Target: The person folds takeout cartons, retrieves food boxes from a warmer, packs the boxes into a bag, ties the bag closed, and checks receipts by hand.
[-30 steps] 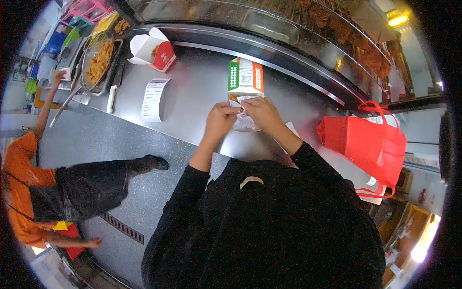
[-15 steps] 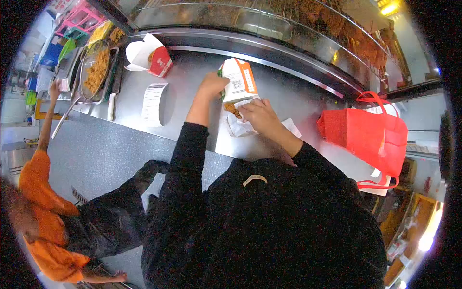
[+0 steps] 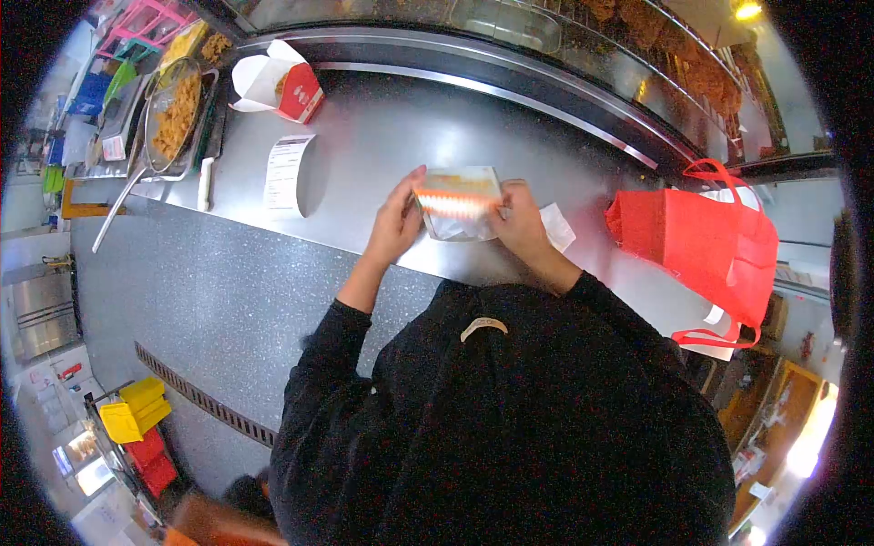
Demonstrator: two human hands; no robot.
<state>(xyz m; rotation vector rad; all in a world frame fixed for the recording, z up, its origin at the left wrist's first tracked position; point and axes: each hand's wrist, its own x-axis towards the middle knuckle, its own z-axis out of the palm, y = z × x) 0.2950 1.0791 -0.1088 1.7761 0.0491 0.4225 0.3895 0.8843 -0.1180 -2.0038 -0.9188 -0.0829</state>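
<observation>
A white and orange takeaway food packet (image 3: 458, 196) is held low over the steel counter, smeared by motion, so its print and contents cannot be read. My left hand (image 3: 397, 221) grips its left side. On the right side, the fingers of my right hand (image 3: 523, 221) are closed on its edge. White paper (image 3: 455, 226) shows at the packet's near side. Close to my right hand lies another white paper piece (image 3: 557, 227) on the counter. A printed receipt (image 3: 288, 176) lies to the left of my hands.
A red and white food box (image 3: 296, 89) with raised flaps stands at the back left. Beyond it are a long-handled strainer (image 3: 173, 123) of fried pieces and a white handle (image 3: 206, 185). A red bag (image 3: 687, 241) lies right, below the glass display case (image 3: 510, 32).
The packet has turned and come nearer me, and my right hand has moved from the fried piece and paper to its side. The co-worker in orange has moved from the counter toward the bottom left.
</observation>
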